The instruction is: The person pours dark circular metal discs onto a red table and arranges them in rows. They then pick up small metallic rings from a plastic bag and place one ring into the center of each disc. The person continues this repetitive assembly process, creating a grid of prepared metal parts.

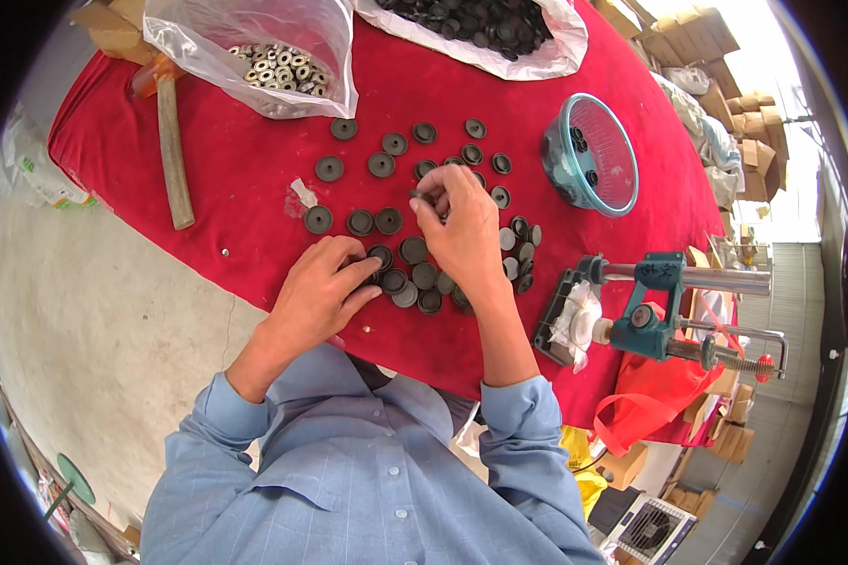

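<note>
Blk discs [412, 250] part-hid; R hand [464, 224] pinches 1, L hand [318, 282] half-curled at others, grip unclear.

A pale grey, smooth concrete floor [113, 282] spreads along the left, marked by a thin crack near a broad table draped in bright red cloth [245, 179]. On the far right, brown cardboard boxes [758, 165] are piled unevenly beside whitish plastic sacks [716, 132]. Strong white light [773, 47] washes out the upper right, above a grey ribbed wall [796, 306]. Toward the lower right stands a white boxy unit with a round dark grille [648, 527]
</note>
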Demonstrator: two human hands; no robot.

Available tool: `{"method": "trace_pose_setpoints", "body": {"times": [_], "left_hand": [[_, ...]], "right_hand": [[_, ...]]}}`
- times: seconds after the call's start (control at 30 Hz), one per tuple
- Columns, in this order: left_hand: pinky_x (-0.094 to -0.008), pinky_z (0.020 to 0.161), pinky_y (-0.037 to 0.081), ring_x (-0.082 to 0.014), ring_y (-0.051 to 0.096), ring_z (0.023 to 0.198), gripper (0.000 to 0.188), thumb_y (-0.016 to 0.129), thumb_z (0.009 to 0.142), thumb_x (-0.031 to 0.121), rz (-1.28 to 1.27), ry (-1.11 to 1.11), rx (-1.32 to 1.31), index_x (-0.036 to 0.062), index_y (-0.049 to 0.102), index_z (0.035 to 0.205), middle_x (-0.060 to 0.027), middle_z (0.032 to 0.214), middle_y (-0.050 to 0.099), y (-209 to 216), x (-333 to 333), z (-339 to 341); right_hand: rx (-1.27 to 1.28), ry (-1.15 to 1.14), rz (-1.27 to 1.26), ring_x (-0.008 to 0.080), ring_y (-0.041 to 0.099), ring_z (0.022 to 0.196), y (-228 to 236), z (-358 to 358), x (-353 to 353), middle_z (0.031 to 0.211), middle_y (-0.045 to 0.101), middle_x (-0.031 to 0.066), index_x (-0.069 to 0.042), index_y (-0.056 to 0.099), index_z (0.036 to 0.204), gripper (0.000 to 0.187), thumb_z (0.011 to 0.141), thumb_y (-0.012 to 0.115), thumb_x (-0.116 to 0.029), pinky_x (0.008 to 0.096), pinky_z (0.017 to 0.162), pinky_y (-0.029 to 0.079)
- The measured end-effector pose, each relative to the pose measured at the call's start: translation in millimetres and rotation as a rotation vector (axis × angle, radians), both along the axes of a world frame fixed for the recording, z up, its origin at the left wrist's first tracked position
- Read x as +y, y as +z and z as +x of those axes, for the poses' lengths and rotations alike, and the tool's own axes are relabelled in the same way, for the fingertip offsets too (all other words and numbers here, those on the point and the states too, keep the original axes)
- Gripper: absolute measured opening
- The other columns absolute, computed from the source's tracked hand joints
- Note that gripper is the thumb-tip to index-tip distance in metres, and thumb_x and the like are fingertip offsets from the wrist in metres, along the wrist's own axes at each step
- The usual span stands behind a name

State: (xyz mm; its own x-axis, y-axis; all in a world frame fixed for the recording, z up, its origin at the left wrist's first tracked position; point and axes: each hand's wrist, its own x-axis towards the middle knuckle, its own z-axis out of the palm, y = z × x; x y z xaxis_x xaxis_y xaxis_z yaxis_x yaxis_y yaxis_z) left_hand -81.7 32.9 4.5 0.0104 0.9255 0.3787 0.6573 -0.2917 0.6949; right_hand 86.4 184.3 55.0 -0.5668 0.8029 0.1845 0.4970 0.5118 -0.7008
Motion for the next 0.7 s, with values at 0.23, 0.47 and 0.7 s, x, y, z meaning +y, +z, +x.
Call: {"method": "trace_pose_setpoints", "body": {"times": [0.23, 0.47, 0.7], "left_hand": [[-0.0402, 0.077, 0.056, -0.029, 0.066, 0.095, 0.033, 0.085, 0.078, 0.001, 0.075, 0.154, 0.088, 0.0039, 0.076, 0.11, -0.0117, 0.117, 0.067, -0.4, -5.2, -6.9], [-0.0415, 0.084, 0.054, -0.0297, 0.065, 0.097, 0.038, 0.088, 0.076, 0.005, 0.081, 0.133, 0.071, 0.0043, 0.075, 0.113, -0.0112, 0.115, 0.065, 15.5, -2.8, 11.7], [-0.0425, 0.079, 0.053, -0.0281, 0.064, 0.091, 0.033, 0.084, 0.084, 0.006, 0.05, -0.032, 0.01, 0.0006, 0.074, 0.115, -0.0105, 0.107, 0.062, 5.2, 1.9, 32.3]], "right_hand": [[-0.104, 0.11, 0.498, 0.0323, 0.072, 0.096, -12.7, 5.0, 1.5, 0.113, 0.069, 0.0125, -0.004, 0.072, 0.117, 0.027, 0.09, 0.074, -0.003, 0.0436, 0.082, 0.059], [-0.255, 0.099, 0.133, 0.0358, 0.07, 0.092, -3.0, 36.9, -39.7, 0.109, 0.065, 0.0121, -0.006, 0.072, 0.118, 0.032, 0.087, 0.081, -0.011, 0.0463, 0.079, 0.058], [-0.046, -0.03, -0.118, 0.0261, 0.071, 0.077, 0.9, 37.0, -39.9, 0.107, 0.064, 0.0115, -0.007, 0.072, 0.118, 0.04, 0.079, 0.081, -0.005, 0.0396, 0.07, 0.059]]}}
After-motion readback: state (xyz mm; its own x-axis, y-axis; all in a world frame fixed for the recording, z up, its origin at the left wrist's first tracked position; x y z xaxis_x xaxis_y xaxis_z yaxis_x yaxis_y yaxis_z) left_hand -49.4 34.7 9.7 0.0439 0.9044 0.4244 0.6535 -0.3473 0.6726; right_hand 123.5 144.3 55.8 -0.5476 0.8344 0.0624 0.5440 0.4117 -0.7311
